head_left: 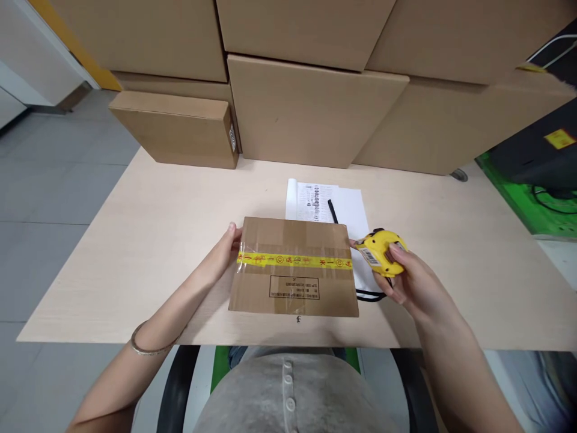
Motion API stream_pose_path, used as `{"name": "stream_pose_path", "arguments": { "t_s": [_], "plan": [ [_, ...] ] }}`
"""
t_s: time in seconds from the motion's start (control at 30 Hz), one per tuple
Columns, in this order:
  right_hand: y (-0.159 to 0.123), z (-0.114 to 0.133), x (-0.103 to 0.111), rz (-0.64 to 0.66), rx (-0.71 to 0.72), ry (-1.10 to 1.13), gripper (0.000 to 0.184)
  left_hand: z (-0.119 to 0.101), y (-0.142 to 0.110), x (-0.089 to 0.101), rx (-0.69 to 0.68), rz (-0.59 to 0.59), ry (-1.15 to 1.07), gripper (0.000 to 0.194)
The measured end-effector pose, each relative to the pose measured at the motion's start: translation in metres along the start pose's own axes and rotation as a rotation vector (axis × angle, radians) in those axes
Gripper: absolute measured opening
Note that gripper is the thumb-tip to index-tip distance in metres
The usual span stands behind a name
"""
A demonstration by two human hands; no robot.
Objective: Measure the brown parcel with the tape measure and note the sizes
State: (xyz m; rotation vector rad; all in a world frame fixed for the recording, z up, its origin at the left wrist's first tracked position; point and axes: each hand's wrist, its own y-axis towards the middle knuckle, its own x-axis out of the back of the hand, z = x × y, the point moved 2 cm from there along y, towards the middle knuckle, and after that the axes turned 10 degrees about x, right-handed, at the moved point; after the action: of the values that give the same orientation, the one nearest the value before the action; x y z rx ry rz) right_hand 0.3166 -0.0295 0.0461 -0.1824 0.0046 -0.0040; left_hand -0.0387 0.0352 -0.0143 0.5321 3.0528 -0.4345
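A brown cardboard box [293, 239] sealed with yellow printed tape sits near the table's front edge, close to my body. My left hand [228, 245] grips its left side; the fingertips are hidden behind the box. In my right hand [408, 276] is a yellow tape measure [382, 252] with a black wrist strap hanging below it. The right index finger reaches toward the box's right edge; whether it touches cannot be made out. Behind the box lie white papers [351, 207], partly covered by it, and a black pen [332, 210] rests on them.
Large cardboard boxes [311, 114] are stacked along the table's far edge. A smaller closed carton [189, 132] stands at the back left. Dark equipment [536, 150] on a green surface is at the right. A chair armrest [178, 391] shows below the table [112, 270].
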Motion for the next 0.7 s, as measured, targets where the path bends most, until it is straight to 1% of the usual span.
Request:
{"name": "stream_pose_path", "arguments": {
  "t_s": [0.07, 0.13, 0.2, 0.27, 0.33, 0.37, 0.43, 0.47, 0.5, 0.53, 0.6, 0.7],
  "plan": [
    [-0.014, 0.005, -0.002, -0.020, 0.027, 0.066, 0.037, -0.009, -0.006, -0.005, 0.009, -0.009, -0.018, 0.073],
    [-0.030, 0.012, -0.001, -0.008, 0.051, 0.139, 0.040, -0.022, -0.013, -0.011, -0.042, -0.041, -0.068, 0.074],
    [-0.047, 0.019, 0.002, -0.007, 0.074, 0.176, 0.040, -0.036, -0.020, -0.019, -0.136, -0.089, -0.124, 0.071],
    [-0.059, 0.021, 0.005, -0.038, 0.109, 0.184, 0.037, -0.048, -0.025, -0.028, -0.262, -0.122, -0.165, 0.070],
    [-0.067, 0.018, 0.005, -0.043, 0.115, 0.192, 0.038, -0.051, -0.024, -0.033, -0.370, -0.156, -0.190, 0.066],
    [-0.068, 0.014, 0.005, -0.023, 0.093, 0.197, 0.038, -0.049, -0.022, -0.034, -0.395, -0.172, -0.192, 0.060],
    [-0.067, 0.006, 0.005, -0.001, 0.040, 0.189, 0.036, -0.040, -0.016, -0.031, -0.392, -0.181, -0.186, 0.043],
    [-0.064, 0.002, 0.007, -0.010, 0.031, 0.173, 0.034, -0.035, -0.013, -0.029, -0.377, -0.162, -0.182, 0.035],
    [-0.060, -0.001, 0.010, -0.027, 0.042, 0.154, 0.032, -0.031, -0.011, -0.026, -0.368, -0.134, -0.180, 0.033],
    [-0.055, -0.003, 0.014, -0.042, 0.080, 0.135, 0.032, -0.028, -0.009, -0.023, -0.370, -0.102, -0.170, 0.035],
    [-0.043, 0.000, 0.022, -0.061, 0.212, 0.090, 0.036, -0.027, -0.008, -0.019, -0.391, -0.054, -0.138, 0.044],
    [-0.024, 0.019, 0.027, -0.073, 0.430, -0.033, 0.047, -0.031, -0.007, -0.019, -0.416, -0.039, -0.099, 0.052]
  ]
}}
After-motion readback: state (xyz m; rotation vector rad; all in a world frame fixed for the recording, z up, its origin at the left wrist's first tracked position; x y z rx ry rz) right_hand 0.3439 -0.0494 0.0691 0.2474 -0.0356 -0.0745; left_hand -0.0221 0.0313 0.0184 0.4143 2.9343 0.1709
